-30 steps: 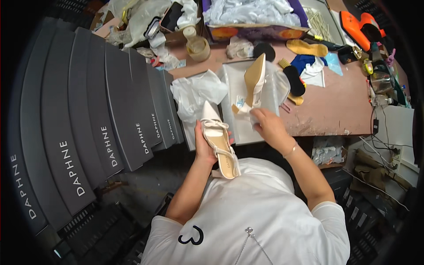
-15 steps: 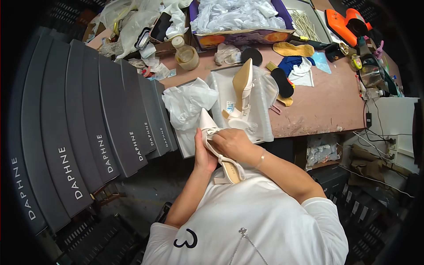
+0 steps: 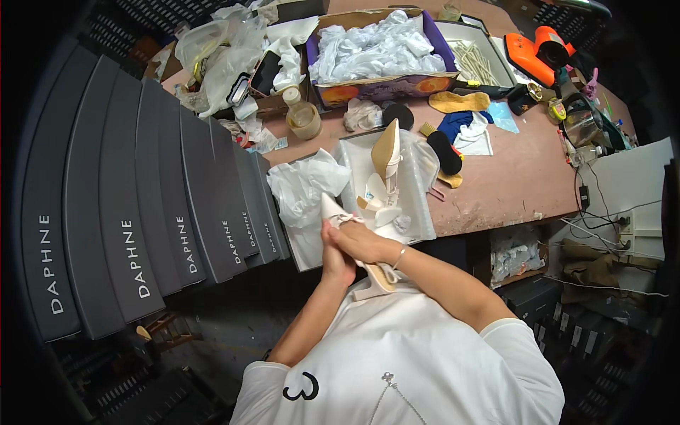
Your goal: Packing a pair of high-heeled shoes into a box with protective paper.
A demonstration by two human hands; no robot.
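A cream pointed slingback heel (image 3: 380, 278) with a bow is held close to my white shirt, its toe away from me. My left hand (image 3: 338, 261) is closed round its side from below and the left. Across the top of the shoe lies my right hand (image 3: 367, 244), gripping it just behind the bow; the hand hides the middle of the shoe. Beyond my hands, a matching shoe (image 3: 385, 152) lies in an open shoebox (image 3: 426, 225) lined with translucent wrap. Crumpled white tissue paper (image 3: 306, 185) covers the box's left part.
Dark grey shoeboxes (image 3: 127, 191) are stacked at the left. On the pink table (image 3: 520, 180) are a purple box (image 3: 386, 91) of white wrapped bundles, a bottle (image 3: 303, 120), a black oval pad (image 3: 444, 154), cloths (image 3: 473, 134) and an orange device (image 3: 530, 62).
My right hand has moved from working at the bow to lying flatter across the shoe. The shoe has turned slightly, and the head view has shifted a little.
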